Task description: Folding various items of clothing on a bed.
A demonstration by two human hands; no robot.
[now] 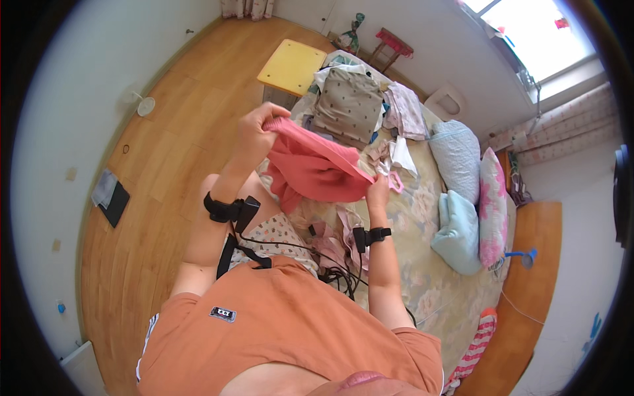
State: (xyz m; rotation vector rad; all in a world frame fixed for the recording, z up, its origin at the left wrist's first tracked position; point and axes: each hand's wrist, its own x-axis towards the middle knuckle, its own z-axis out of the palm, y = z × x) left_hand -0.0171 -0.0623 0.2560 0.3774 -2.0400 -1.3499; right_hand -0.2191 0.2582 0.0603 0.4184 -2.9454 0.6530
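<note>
A coral-pink knit garment (317,166) is stretched between my two hands above the edge of the bed. My left hand (262,126) pinches its ribbed edge at the upper left, fingers curled over the cloth. At the lower right, my right hand (379,190) grips the other end of that edge. The rest of the cloth hangs in loose folds over my lap. Just beyond my right hand lie a pink plastic ring-shaped item (395,182) and small white and beige cloths (402,156). Pale pink clothing (329,247) lies beside my hip.
A patterned grey-brown folded cloth (346,104) tops a clothes pile at the bed's far end, near a yellow stool (292,67). Folded blue bedding (456,232) and a pink-white pillow (492,208) lie at right. Black cables (342,277) run from the wrist devices beside me.
</note>
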